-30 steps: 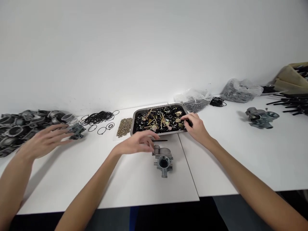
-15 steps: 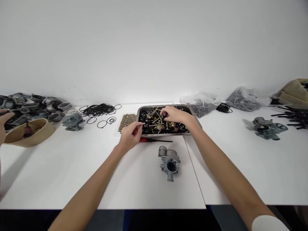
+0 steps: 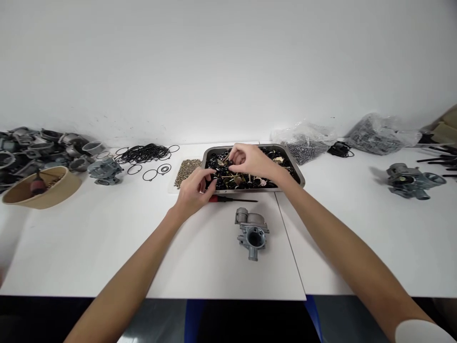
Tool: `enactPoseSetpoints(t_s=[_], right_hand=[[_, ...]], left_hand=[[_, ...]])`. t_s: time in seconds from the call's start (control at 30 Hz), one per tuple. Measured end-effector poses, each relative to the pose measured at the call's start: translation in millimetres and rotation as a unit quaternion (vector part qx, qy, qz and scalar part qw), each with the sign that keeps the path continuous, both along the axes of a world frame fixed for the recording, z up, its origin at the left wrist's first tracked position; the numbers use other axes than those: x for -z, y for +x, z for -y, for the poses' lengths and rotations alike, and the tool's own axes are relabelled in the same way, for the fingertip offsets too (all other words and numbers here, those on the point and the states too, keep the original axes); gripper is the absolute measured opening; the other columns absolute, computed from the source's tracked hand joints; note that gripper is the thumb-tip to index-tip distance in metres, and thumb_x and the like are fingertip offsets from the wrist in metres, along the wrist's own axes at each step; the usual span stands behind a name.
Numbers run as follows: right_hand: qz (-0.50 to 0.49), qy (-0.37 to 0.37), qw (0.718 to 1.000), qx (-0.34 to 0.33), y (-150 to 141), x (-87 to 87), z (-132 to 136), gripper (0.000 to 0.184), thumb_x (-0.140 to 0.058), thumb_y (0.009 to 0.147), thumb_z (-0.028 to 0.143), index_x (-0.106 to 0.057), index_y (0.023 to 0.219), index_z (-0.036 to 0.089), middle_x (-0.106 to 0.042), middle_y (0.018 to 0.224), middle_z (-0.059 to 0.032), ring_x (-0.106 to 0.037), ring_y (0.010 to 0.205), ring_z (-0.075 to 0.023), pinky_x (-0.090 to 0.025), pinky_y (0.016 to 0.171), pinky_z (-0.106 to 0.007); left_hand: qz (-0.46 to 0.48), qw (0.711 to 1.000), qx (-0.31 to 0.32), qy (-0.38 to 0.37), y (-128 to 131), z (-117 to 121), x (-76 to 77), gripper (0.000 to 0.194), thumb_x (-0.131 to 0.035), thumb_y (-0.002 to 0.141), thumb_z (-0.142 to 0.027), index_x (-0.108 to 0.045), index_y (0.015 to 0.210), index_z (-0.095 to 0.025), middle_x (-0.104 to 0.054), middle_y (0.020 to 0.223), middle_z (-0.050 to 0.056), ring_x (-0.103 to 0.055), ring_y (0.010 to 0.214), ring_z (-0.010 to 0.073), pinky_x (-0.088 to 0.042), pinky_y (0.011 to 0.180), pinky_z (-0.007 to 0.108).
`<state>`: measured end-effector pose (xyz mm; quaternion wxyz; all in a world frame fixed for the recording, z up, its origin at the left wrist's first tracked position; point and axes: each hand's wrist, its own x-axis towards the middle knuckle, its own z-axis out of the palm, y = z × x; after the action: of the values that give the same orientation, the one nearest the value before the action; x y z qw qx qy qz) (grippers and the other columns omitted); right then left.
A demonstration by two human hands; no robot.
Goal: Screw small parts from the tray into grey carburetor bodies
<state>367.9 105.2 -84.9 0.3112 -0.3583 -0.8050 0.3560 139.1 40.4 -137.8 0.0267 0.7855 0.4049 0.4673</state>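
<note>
The nearest carburetor (image 3: 253, 234) is dull, rough-looking metal. The tray (image 3: 257, 190) is smooth, shinier metal. The desk (image 3: 207, 259) looks smooth and matt.

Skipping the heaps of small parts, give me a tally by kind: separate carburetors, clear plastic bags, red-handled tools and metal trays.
Separate carburetors: 3
Clear plastic bags: 2
Red-handled tools: 2
Metal tray: 1
Total: 8

At the frame's left, a heap of grey metal castings (image 3: 46, 143) lies behind a wide tan bowl (image 3: 53, 197); right of centre, a clear plastic bag (image 3: 303, 131) sits beside a tangled black bundle (image 3: 340, 149).
</note>
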Motion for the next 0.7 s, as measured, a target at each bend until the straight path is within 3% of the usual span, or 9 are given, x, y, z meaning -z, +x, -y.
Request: enactPoseSetpoints(t_s=[0.1, 0.2, 0.3, 0.4, 0.57, 0.7], right_hand=[[-0.063, -0.046, 0.996, -0.051, -26.1, 0.8, 17.6, 0.022, -0.073, 0.074, 0.021, -0.054, 0.085, 0.020, -0.062, 0.079, -0.0001, -0.059, 0.074, -0.0147, -0.047, 0.064, -0.029], [-0.104, -0.072, 0.990, -0.060, -41.0, 3.2, 27.1, 0.025, -0.074, 0.074, 0.023, -0.051, 0.081, 0.021, -0.061, 0.076, 0.0017, -0.058, 0.072, -0.0137, -0.045, 0.062, -0.028], [-0.126, -0.109, 0.983, -0.082, -35.8, 0.1, 23.8, 0.025, -0.077, 0.074, 0.026, -0.055, 0.084, 0.020, -0.065, 0.080, -0.0001, -0.062, 0.077, -0.0149, -0.050, 0.068, -0.029], [-0.027, -0.089, 0.992, -0.084, -12.2, -7.7, 9.9, 0.021, -0.074, 0.081, 0.032, -0.065, 0.094, 0.019, -0.071, 0.092, -0.0050, -0.065, 0.084, -0.0184, -0.051, 0.075, -0.034], [0.161, -0.006, 0.986, 0.043, 31.3, -9.5, -16.7, 0.014, -0.069, 0.086, 0.027, -0.070, 0.097, 0.019, -0.072, 0.101, -0.0087, -0.065, 0.085, -0.0214, -0.048, 0.074, -0.035], [0.258, -0.030, 0.961, 0.091, 40.7, 1.9, -25.6, 0.017, -0.069, 0.084, 0.018, -0.070, 0.100, 0.019, -0.071, 0.103, -0.0092, -0.064, 0.080, -0.0205, -0.047, 0.068, -0.033]], left_hand=[[0.002, 1.000, 0.015, 0.012, 0.9, 0.1, -0.3, 0.037, -0.074, 0.083, -0.026, -0.064, 0.118, -0.023, -0.062, 0.089, 0.003, -0.054, 0.067, 0.0110, -0.048, 0.059, 0.023], [0.043, 0.999, 0.025, 0.017, 2.8, 0.9, -1.5, 0.030, -0.074, 0.083, -0.021, -0.064, 0.112, -0.021, -0.060, 0.087, 0.002, -0.056, 0.068, 0.0107, -0.050, 0.060, 0.023], [0.086, 0.996, 0.028, 0.003, 4.5, 1.1, -3.9, 0.024, -0.074, 0.084, -0.022, -0.065, 0.105, -0.019, -0.061, 0.086, 0.002, -0.057, 0.066, 0.0100, -0.052, 0.061, 0.025], [0.093, 0.995, 0.018, -0.015, 5.3, 0.8, -6.3, 0.020, -0.074, 0.084, -0.025, -0.066, 0.101, -0.019, -0.062, 0.091, 0.004, -0.058, 0.064, 0.0092, -0.054, 0.062, 0.025], [0.090, 0.995, 0.025, -0.039, 5.5, 1.6, -7.1, 0.020, -0.071, 0.082, -0.023, -0.070, 0.101, -0.019, -0.063, 0.103, 0.007, -0.056, 0.062, 0.0072, -0.052, 0.059, 0.025], [0.208, 0.963, 0.055, -0.161, 4.4, 0.7, -7.8, 0.024, -0.073, 0.082, -0.024, -0.073, 0.106, -0.018, -0.065, 0.082, 0.004, -0.061, 0.065, 0.0116, -0.054, 0.064, 0.028]])
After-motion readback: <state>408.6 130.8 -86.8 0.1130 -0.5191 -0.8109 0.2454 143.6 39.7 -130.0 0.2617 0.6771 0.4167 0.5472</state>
